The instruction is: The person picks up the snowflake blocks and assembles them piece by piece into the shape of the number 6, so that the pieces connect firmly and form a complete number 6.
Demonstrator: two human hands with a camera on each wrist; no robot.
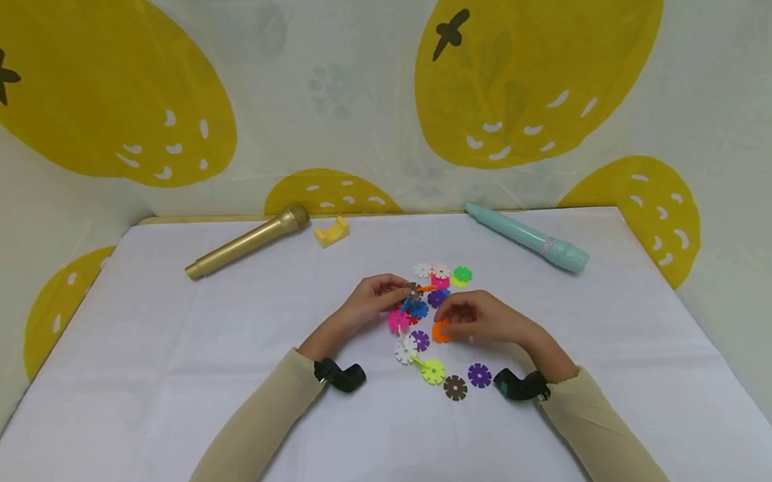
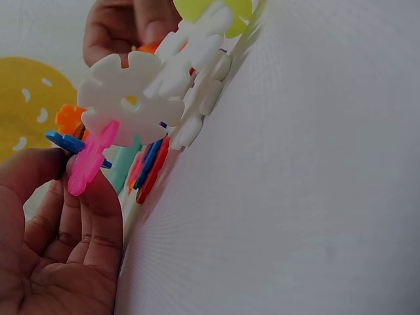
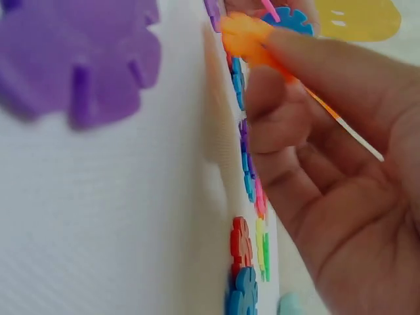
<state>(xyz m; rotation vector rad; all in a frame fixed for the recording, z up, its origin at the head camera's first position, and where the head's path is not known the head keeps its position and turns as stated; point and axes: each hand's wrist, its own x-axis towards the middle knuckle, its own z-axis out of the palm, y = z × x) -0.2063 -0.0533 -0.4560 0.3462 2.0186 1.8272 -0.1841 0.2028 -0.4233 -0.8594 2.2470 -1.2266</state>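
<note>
My left hand (image 1: 379, 299) pinches a joined chain of notched plastic snowflake discs between thumb and fingertips. In the chain are a brown disc (image 1: 413, 292), a blue one, a pink disc (image 2: 93, 161) and a white disc (image 2: 128, 98). To the right, my right hand (image 1: 487, 318) pinches an orange snowflake disc (image 3: 246, 38) by its edge, apart from the chain. Beneath and between the hands, loose discs lie on the white cloth, among them a purple disc (image 1: 480, 375) and a dark brown disc (image 1: 455, 388). A yellow-green disc (image 1: 434, 372) adjoins a white one.
A gold microphone (image 1: 248, 242) lies at the back left, beside a small yellow bracket-shaped piece (image 1: 332, 231). At the back right lies a pale teal microphone (image 1: 527, 237). Behind the hands, a green disc (image 1: 463, 274) sits among more discs on the white-covered table (image 1: 156, 374).
</note>
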